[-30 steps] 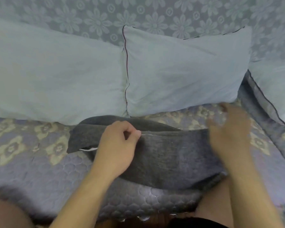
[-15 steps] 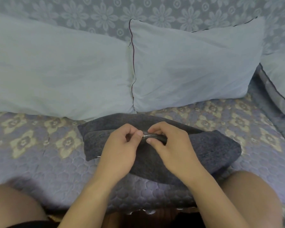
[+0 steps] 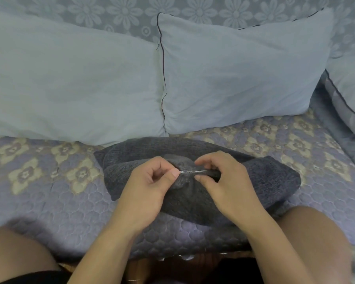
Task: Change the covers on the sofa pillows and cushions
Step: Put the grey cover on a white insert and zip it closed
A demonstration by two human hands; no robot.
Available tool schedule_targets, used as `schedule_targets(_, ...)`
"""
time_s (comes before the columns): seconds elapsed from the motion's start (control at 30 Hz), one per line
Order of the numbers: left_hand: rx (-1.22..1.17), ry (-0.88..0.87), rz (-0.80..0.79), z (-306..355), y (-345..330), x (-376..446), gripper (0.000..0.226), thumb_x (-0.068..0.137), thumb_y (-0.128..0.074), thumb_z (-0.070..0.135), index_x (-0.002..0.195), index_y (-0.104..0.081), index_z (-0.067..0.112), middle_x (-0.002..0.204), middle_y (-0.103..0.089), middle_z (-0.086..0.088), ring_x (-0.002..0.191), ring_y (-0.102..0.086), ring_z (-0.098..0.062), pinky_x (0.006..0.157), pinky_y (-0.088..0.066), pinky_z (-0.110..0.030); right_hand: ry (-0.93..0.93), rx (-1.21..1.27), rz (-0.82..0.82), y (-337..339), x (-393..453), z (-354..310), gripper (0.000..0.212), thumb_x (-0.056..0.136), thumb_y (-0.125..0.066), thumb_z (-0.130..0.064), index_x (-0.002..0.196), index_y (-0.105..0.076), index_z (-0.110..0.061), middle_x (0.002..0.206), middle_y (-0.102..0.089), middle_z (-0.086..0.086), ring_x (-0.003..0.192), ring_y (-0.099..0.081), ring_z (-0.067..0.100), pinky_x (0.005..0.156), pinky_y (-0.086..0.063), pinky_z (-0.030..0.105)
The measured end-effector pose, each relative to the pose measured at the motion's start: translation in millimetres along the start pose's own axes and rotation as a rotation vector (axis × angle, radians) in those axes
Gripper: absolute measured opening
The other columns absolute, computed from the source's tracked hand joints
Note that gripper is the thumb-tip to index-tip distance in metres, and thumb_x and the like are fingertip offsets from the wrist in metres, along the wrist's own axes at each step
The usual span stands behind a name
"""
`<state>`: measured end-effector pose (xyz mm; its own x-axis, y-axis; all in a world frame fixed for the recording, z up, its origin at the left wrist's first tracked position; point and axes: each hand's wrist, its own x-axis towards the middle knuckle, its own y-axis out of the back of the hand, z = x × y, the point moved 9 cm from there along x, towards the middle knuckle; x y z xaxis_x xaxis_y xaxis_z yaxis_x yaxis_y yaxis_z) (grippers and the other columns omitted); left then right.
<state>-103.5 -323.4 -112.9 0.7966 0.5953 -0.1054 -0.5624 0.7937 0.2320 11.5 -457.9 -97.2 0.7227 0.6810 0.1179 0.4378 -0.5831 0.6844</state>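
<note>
gripping one cushion (image 3: 264,177): two hands (image 3: 150,187)

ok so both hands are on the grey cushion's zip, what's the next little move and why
Probably slide the zip along the seam. The left hand pinches the fabric at one end of the silver zip line, and the right hand pinches beside its other end, so the grey cushion is braced. Whether it is opening or closing, I cannot tell.

Dim, flat bluish light, soft shadows, no glare; slight softness, wide-angle edge bending.
</note>
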Motion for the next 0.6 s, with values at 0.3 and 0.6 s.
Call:
schedule_targets(0.3, -0.06, -0.006, 0.021, 6.4, 3.0, -3.3, 0.011, 0.091, -0.072, 0.013, 0.087, -0.074, 0.022, 0.076, -0.073, 0.006, 0.072, -0.067, -0.005, 0.075, -0.048, -0.026, 0.119, 0.095, 0.064, -10.5, -2.7, -24.5, 0.021, 0.084, -0.077, -0.018, 0.101, -0.069, -0.029, 0.096, -0.065, -0.018, 0.098, -0.061, -0.002, 0.084, -0.046, 0.011)
schedule_targets(0.6, -0.011, -0.035, 0.141, 13.9, 8.0, -4.2, 0.021, 0.084, -0.079, 0.004, 0.079, -0.074, 0.024, 0.075, -0.074, 0.002, 0.073, -0.07, -0.011, 0.073, -0.054, -0.025, 0.181, -0.024, 0.045, -10.4, -4.2, -31.2, 0.015, 0.087, -0.073, -0.021, 0.1, -0.069, -0.027, 0.094, -0.064, -0.016, 0.092, -0.061, 0.004, 0.081, -0.051, 0.024)
